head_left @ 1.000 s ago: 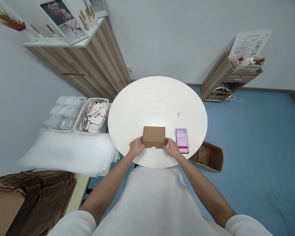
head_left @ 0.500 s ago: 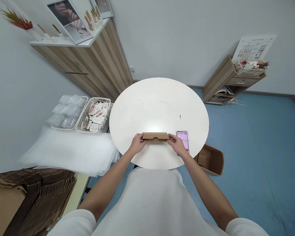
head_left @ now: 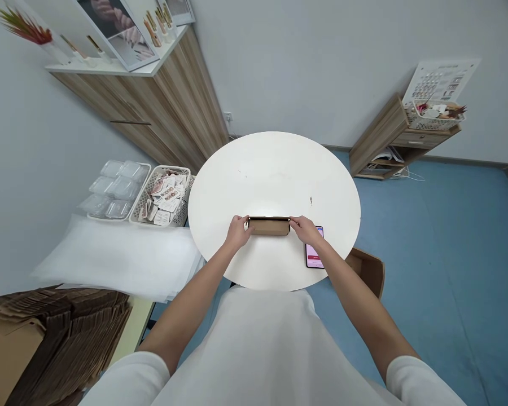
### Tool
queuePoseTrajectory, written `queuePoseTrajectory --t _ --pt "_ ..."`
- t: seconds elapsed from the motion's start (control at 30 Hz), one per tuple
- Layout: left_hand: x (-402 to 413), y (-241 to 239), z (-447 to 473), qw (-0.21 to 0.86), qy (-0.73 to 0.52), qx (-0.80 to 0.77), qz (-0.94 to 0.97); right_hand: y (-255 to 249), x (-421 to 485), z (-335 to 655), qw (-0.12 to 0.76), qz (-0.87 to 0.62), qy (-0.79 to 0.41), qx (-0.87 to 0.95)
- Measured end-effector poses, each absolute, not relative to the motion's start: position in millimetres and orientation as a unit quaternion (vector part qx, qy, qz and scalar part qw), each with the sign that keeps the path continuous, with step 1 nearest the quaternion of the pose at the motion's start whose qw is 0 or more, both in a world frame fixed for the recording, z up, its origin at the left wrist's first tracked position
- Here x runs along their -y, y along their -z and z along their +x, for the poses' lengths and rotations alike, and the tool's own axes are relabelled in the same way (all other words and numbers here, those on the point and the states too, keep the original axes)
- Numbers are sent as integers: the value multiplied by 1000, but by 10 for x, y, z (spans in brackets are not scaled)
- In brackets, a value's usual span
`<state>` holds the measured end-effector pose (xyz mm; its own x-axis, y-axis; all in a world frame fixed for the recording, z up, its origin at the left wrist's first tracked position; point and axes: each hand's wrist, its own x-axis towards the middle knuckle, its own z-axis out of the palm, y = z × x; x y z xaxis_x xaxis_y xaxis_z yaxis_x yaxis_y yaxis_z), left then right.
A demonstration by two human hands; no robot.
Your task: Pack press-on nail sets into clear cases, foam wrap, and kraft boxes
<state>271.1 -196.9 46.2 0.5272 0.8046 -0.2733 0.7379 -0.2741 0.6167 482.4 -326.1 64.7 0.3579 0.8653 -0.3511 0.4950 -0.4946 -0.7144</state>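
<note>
A small brown cardboard box [head_left: 269, 226] is held on edge over the round white table [head_left: 275, 169], so only its narrow side faces me. My left hand [head_left: 239, 232] grips its left end and my right hand [head_left: 305, 229] grips its right end, fingers curled round the edges. A phone [head_left: 314, 255] with a pink lit screen lies on the table just under my right wrist.
Left of the table stand a white basket of small packets [head_left: 163, 197] and a tray of clear plastic cases [head_left: 114, 189], with white sheets [head_left: 118, 262] in front. Flattened cartons [head_left: 46, 332] are stacked at lower left. An open carton [head_left: 370, 270] sits on the blue floor.
The box lay flat with its top facing me; both hands have tipped it up on edge and carried it a little farther onto the table. My right arm now covers part of the phone.
</note>
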Motion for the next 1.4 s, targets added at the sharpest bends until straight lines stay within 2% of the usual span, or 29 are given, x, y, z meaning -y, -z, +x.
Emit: queuePoseTrajectory --t 0.2,0.4,0.6,0.83,1.07,1.4 --pt "1912 -535 2690 361 -15 -455 814 -691 3194 4842 240 -786 -370 433" --pt "1895 -512 2642 410 -32 -455 790 -725 3187 4824 246 -782 -394 416" --pt "1894 -479 2598 416 -38 -437 797 -667 3224 4834 260 -772 -401 419" --pt "1926 -466 2504 474 -74 -389 787 -567 3342 4804 313 -755 -380 432" --pt "1935 -520 2535 595 -47 -458 659 -546 3403 4774 397 -727 -460 320" --pt "1996 -527 2367 626 37 -425 653 -434 3603 4726 360 -709 -526 301"
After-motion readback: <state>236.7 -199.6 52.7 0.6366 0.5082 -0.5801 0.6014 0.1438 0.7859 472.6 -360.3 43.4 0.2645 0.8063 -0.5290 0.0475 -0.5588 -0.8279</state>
